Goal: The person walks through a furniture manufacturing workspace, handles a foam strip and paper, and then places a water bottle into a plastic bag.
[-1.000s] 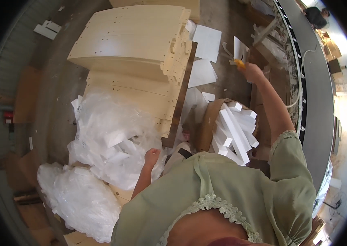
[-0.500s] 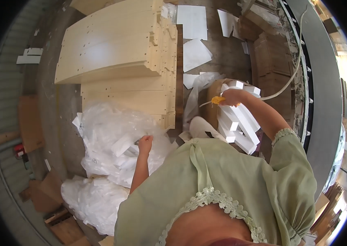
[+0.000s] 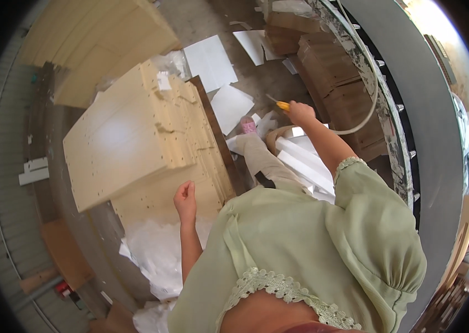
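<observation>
My right hand point(image 3: 302, 114) is wrapped round a yellow air blow gun point(image 3: 283, 105), whose thin nozzle points away to the left. Its pale hose point(image 3: 372, 105) hangs in a loop by the right arm. Under that forearm, white foam strips point(image 3: 306, 161) fill a brown box or sack partly hidden by my arm. My left hand point(image 3: 185, 201) is raised with its fingers curled closed, and nothing shows in it. Beyond it stands a stack of pale wooden panels point(image 3: 112, 139) with drilled holes. Below it lie clear plastic bags of white pieces point(image 3: 156, 255).
White sheets point(image 3: 210, 62) lie on the floor ahead. Flattened brown cardboard point(image 3: 334, 66) leans along a grey conveyor-like edge point(image 3: 428, 83) on the right. Another pile of pale panels point(image 3: 95, 50) stands at the far left. My foot in a pink shoe point(image 3: 249, 125) is beside the stack.
The view has turned, so the panel stack appears tilted. My right hand with the air blow gun has moved forward, off the foam strips. My left hand has come away from the plastic bags.
</observation>
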`<state>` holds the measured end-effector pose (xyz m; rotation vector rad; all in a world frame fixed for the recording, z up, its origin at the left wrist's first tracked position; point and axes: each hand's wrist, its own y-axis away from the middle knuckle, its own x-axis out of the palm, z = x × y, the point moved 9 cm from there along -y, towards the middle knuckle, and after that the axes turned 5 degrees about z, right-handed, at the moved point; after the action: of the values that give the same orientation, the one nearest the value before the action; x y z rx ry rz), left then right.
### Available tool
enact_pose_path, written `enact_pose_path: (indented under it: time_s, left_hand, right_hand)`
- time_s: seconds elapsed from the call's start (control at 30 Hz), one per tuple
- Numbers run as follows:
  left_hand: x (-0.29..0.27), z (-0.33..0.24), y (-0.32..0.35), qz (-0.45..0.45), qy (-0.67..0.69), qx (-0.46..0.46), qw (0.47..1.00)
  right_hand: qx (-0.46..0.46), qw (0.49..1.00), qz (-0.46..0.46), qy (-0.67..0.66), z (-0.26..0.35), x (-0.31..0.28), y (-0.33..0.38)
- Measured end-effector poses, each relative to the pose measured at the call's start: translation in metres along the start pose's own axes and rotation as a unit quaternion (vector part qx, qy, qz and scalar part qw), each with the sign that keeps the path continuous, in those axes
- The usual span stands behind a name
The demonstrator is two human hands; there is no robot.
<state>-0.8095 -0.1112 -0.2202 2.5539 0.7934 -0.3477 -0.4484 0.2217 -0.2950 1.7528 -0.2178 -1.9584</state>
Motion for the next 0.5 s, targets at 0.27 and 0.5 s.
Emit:
enact_pose_path:
  time_s: [0.27, 0.5]
  left_hand:
    - [0.030, -0.046, -0.149, -0.047, -0.027, -0.050, 0.997]
    - [0.051, -0.138, -0.288, 0.002, -0.183, 0.036, 0.983]
  right_hand:
    - [0.430, 0.881, -0.091, -0.174, -0.203, 0.006, -0.004]
    - [0.483, 0.852, 0.108, -0.168, -0.244, 0.059, -0.003]
